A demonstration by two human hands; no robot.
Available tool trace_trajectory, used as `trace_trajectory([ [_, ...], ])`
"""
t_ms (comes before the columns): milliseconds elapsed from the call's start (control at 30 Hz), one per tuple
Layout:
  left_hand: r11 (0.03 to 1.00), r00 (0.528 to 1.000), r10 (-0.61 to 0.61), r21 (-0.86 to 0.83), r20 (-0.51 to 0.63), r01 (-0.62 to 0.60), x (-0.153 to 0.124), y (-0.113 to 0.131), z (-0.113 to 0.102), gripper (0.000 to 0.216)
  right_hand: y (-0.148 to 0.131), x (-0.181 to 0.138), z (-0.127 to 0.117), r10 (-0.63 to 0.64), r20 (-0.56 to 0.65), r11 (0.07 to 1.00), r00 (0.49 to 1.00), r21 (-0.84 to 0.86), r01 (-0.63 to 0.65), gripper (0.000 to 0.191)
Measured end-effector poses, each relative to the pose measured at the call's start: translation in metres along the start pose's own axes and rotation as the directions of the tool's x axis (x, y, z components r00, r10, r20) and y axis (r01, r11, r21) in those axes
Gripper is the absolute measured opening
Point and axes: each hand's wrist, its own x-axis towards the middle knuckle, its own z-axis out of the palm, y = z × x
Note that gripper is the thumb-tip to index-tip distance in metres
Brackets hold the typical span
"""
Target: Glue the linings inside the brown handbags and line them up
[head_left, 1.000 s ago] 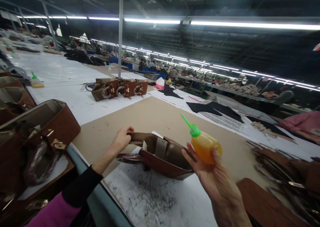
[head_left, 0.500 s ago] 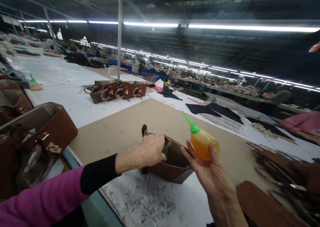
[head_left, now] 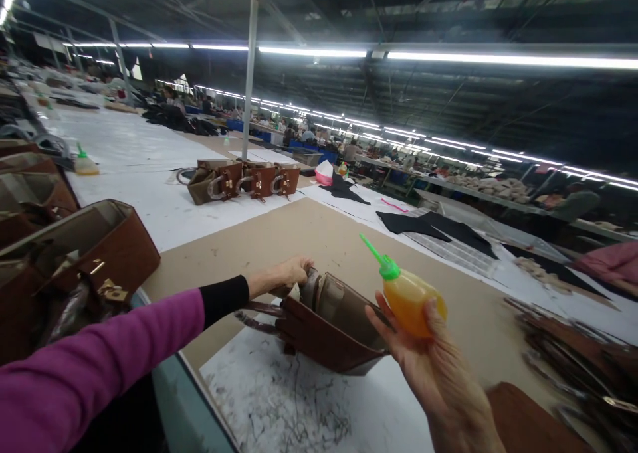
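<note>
The left hand [head_left: 289, 273] grips the brown bag [head_left: 326, 341] at its eleven o'clock (fingertips partly hidden); the right hand [head_left: 429, 357], loosely curled, holds an amber bottle [head_left: 411, 301] at two. The bag, between them, is seemingly being positioned; next calls for steady bracing.

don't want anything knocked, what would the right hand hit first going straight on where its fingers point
The right hand would probably meet the open brown bag first, though the depth between them is unclear.
</note>
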Motion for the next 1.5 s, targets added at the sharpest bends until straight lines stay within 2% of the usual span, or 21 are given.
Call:
trace_trajectory([
  [167,0.969,0.985,0.126,-0.2,-0.12,-0.148,-0.005,-0.01,0.024,0.023,-0.001,0.004,0.002,0.004,-0.042,0.999,0.999,0.035,-0.002,0.059],
  [233,0.96,0.97,0.181,-0.187,-0.164,-0.211,-0.014,-0.011,0.028,0.01,-0.001,0.006,0.002,-0.001,-0.044,0.999,0.999,0.039,0.003,0.059],
  [267,0.953,0.958,0.217,-0.171,-0.187,-0.249,-0.018,-0.011,0.028,0.008,0.0,0.007,0.002,-0.013,-0.043,0.999,0.999,0.036,0.014,0.057],
  [300,0.949,0.949,0.246,-0.148,-0.198,-0.277,-0.021,-0.011,0.028,0.016,0.001,0.008,0.002,-0.024,-0.04,0.999,0.999,0.031,0.025,0.055],
  [367,0.963,0.952,0.242,-0.075,-0.185,-0.259,-0.026,-0.011,0.028,0.034,0.002,0.01,0.003,-0.041,-0.033,0.999,0.999,0.023,0.042,0.052],
  [467,0.99,0.975,0.114,0.104,-0.191,-0.095,-0.027,-0.007,0.03,0.053,0.003,0.012,0.003,-0.049,-0.029,0.999,0.998,0.008,0.049,0.051],
  [533,0.977,0.972,0.101,0.206,-0.213,-0.056,-0.026,-0.004,0.033,0.045,0.004,0.011,0.004,-0.058,-0.029,0.998,0.998,-0.002,0.058,0.051],
  [600,0.968,0.97,0.146,0.232,-0.195,-0.099,-0.025,-0.002,0.036,0.024,0.004,0.009,0.005,-0.057,-0.035,0.998,0.998,-0.009,0.057,0.051],
  [667,0.976,0.972,0.181,0.148,-0.151,-0.159,-0.024,-0.003,0.037,0.017,0.005,0.007,0.005,-0.051,-0.043,0.999,0.998,-0.008,0.051,0.052],
  [733,0.982,0.98,0.184,-0.029,-0.072,-0.186,-0.024,-0.009,0.035,0.024,0.005,0.005,0.005,-0.043,-0.043,0.999,0.998,-0.005,0.042,0.055],
  [833,0.939,0.976,0.203,-0.299,0.083,-0.17,-0.021,-0.02,0.029,0.033,0.004,0.003,0.005,-0.042,-0.034,0.999,0.999,0.005,0.042,0.058],
  [933,0.891,0.966,0.215,-0.434,0.146,-0.133,-0.017,-0.02,0.022,0.041,0.0,0.001,0.002,-0.032,-0.021,0.999,0.999,0.034,0.033,0.052],
  [1000,0.888,0.96,0.222,-0.441,0.169,-0.128,-0.015,-0.007,0.017,0.037,-0.006,-0.001,-0.003,-0.019,-0.039,0.997,0.999,0.069,0.022,0.046],
  [1100,0.931,0.939,0.251,-0.325,0.235,-0.167,-0.011,0.028,0.005,0.023,-0.017,-0.008,-0.014,0.0,-0.09,0.992,0.996,0.127,0.011,0.044],
  [1233,0.961,0.885,0.275,-0.107,0.375,-0.253,-0.002,0.081,-0.018,0.016,-0.032,-0.029,-0.035,0.032,-0.153,0.989,0.988,0.148,-0.01,0.06],
  [1367,0.928,0.83,0.247,0.124,0.5,-0.351,0.01,0.116,-0.029,0.02,-0.049,-0.055,-0.061,-0.038,-0.282,0.999,0.959,-0.018,0.034,0.078],
  [1500,0.845,0.807,0.103,0.377,0.581,-0.38,0.018,0.133,-0.014,0.02,-0.066,-0.066,-0.086,-0.227,-0.31,0.949,0.923,-0.284,0.138,0.085],
])
